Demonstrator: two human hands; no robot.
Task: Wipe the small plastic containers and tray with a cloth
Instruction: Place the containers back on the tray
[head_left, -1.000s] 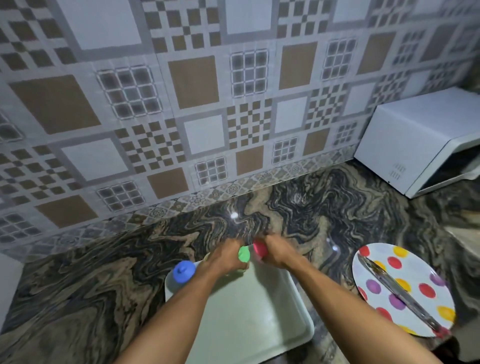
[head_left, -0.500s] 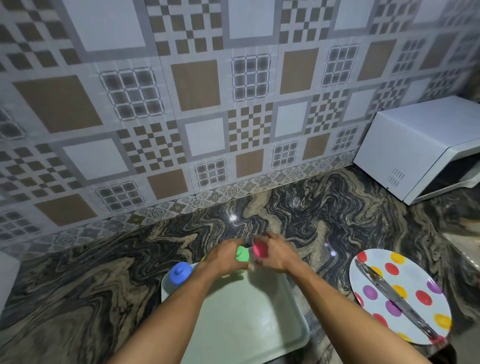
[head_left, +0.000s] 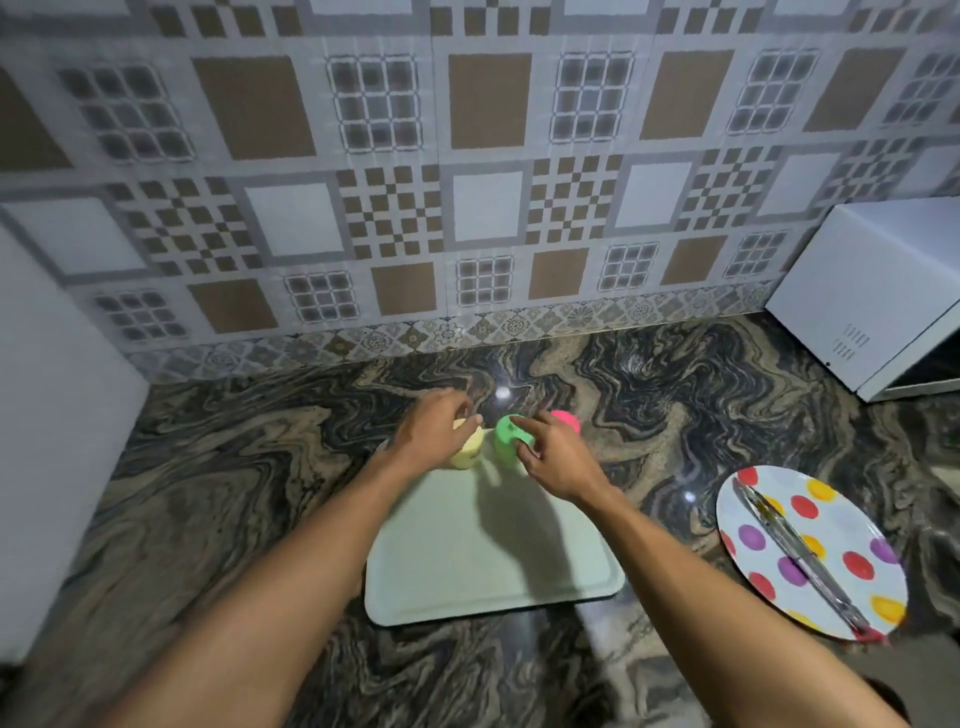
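Pale green tray (head_left: 493, 561) lies nearest you on the marbled surface (head_left: 260, 493). At its far edge your left hand (head_left: 441, 428) curls over the yellow container (head_left: 467, 451), your right hand (head_left: 553, 456) pinches the green container (head_left: 505, 440), and the pink container (head_left: 567, 417) stands just beyond. No cloth shows, so I judge the wiping not yet begun.

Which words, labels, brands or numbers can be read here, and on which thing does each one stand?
No text can be read anywhere.
The yellow container, green container and pink container show no label; the left hand and right hand hide parts of them.
The tray is plain.
The plate bears coloured dots only.
The microwave shows vent slots, no brand.
The wall tiles bear patterns only.
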